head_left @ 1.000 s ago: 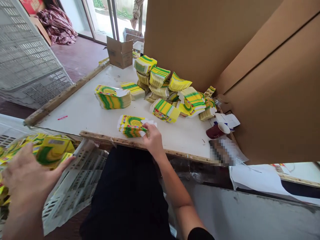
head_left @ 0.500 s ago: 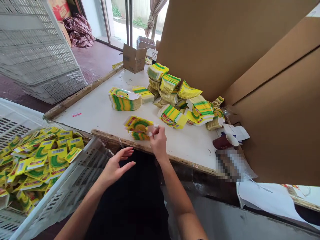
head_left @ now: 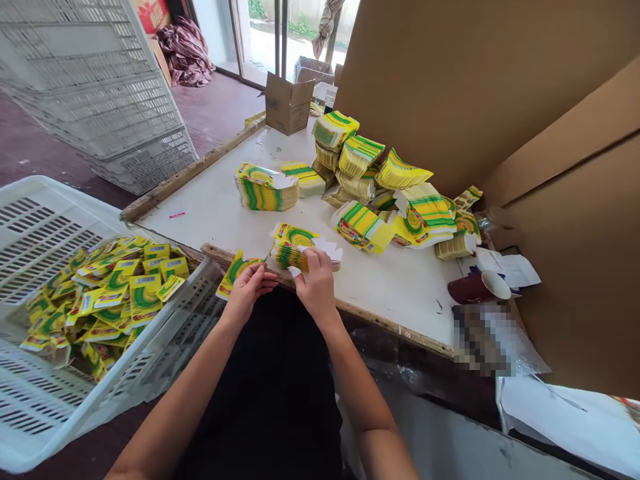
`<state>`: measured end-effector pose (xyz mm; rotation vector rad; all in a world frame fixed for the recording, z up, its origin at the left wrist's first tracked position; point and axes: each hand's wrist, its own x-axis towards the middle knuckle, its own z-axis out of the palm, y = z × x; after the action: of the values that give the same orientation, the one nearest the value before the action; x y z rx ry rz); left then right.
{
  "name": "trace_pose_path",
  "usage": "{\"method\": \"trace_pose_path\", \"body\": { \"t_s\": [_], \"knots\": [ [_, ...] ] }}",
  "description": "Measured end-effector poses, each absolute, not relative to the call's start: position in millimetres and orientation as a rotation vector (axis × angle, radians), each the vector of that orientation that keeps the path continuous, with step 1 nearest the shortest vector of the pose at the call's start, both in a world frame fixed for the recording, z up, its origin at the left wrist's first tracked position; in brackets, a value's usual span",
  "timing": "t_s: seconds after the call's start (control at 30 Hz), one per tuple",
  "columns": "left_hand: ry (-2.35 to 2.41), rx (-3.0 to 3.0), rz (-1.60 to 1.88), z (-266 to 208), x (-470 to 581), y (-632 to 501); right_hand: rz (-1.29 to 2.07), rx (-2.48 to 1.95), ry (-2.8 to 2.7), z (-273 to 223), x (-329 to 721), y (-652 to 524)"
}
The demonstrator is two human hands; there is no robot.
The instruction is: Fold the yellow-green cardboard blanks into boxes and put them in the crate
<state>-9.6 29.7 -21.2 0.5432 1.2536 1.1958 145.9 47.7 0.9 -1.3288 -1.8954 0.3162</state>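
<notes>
My left hand (head_left: 249, 290) is closed, pinching a single yellow-and-green printed carton (head_left: 231, 275) by its right end, just over the table's front edge. Beside it my right hand (head_left: 319, 285) grips the near right side of a small stack of flattened cartons (head_left: 293, 244), thumb at the front and fingers on top. White flaps stick out to the right of that stack. To the left, a white plastic crate (head_left: 95, 407) holds a heap of similar yellow cartons (head_left: 120, 293).
More bundles of flat cartons (head_left: 360, 157) are piled against the cardboard wall (head_left: 425, 73). A separate bundle (head_left: 267, 190) stands farther back. A maroon cup (head_left: 473, 288) lies tipped at the right. An open brown box (head_left: 287, 107) sits at the far end; stacked crates (head_left: 115, 80) lean left.
My left hand has gone from open and unloaded to pinching a carton. My right hand now rests on the stack, where it was handling a carton's flap. The view has shifted left.
</notes>
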Motion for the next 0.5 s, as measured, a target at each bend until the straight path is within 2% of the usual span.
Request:
{"method": "trace_pose_path", "body": {
  "t_s": [0.37, 0.5],
  "knots": [
    [1.108, 0.438, 1.255, -37.8, -10.7, 37.8, 0.29, -1.334, -2.348, 15.9, 80.2, 110.0],
    [1.039, 0.475, 1.301, -44.2, -8.5, 32.0, 0.309, -1.189, -2.425, 18.0, 71.6, 117.1]
  ]
}}
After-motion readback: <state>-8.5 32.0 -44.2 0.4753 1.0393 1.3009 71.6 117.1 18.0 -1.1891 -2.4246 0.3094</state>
